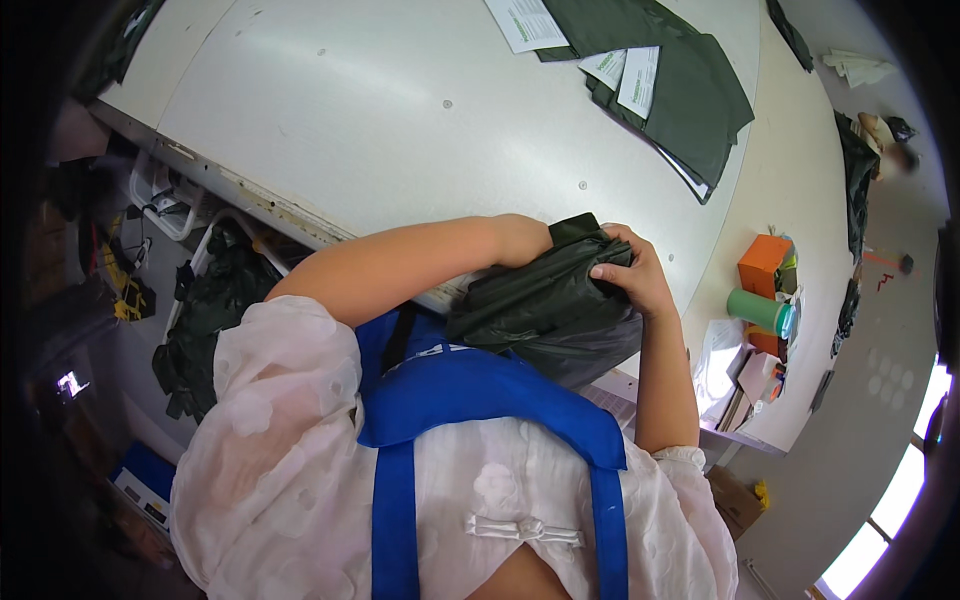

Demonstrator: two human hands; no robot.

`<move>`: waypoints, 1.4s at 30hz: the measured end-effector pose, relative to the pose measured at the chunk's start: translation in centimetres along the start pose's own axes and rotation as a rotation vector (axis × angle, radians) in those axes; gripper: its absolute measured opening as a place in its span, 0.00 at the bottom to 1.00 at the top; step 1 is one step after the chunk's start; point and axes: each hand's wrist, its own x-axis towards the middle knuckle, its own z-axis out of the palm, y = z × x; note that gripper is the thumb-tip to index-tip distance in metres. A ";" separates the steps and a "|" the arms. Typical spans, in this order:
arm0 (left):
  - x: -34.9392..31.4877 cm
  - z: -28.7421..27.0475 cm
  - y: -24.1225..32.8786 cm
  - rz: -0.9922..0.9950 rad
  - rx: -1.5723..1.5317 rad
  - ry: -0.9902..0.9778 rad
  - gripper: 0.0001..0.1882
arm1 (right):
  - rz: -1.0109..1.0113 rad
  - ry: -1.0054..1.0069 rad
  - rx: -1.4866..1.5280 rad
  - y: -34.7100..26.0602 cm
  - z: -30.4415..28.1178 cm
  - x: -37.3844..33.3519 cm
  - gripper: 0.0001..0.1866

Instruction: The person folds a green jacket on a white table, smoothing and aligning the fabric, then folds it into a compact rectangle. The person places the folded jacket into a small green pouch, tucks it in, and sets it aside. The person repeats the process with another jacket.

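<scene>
A bunched piece of thin, slightly shiny dark green fabric (pixel 520 310) hangs over the table's near edge against my blue apron (pixel 490 390). My right hand (pixel 640 275) grips its upper right edge, thumb on the near face and fingers on the far side. At the top left of the fabric, my left hand (pixel 525 240) reaches in, its fingers hidden by the folds. Between the two hands stands a flat, folded dark green strip (pixel 577 229), perhaps a band or hem. The lower part of the fabric drops below the tabletop.
A large white table (pixel 380 110) spreads ahead. Folded dark green fabric pieces (pixel 690 100) with white printed cards (pixel 638 80) lie at its far right. An orange box (pixel 763 262) and a green cup (pixel 757 311) sit right. Dark bundles (pixel 215 320) fill a rack at left.
</scene>
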 end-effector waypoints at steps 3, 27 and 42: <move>0.7 0.2 -0.2 -0.097 -0.057 -0.130 0.17 | 0.011 -0.024 0.025 0.1 0.2 0.1 0.24; -0.2 1.9 2.1 -0.069 -0.487 0.814 0.07 | -0.104 0.120 -0.315 -0.2 -2.8 -1.3 0.20; -1.5 0.7 2.9 0.109 0.140 1.211 0.05 | -0.346 0.089 -0.647 -2.4 1.7 -0.1 0.18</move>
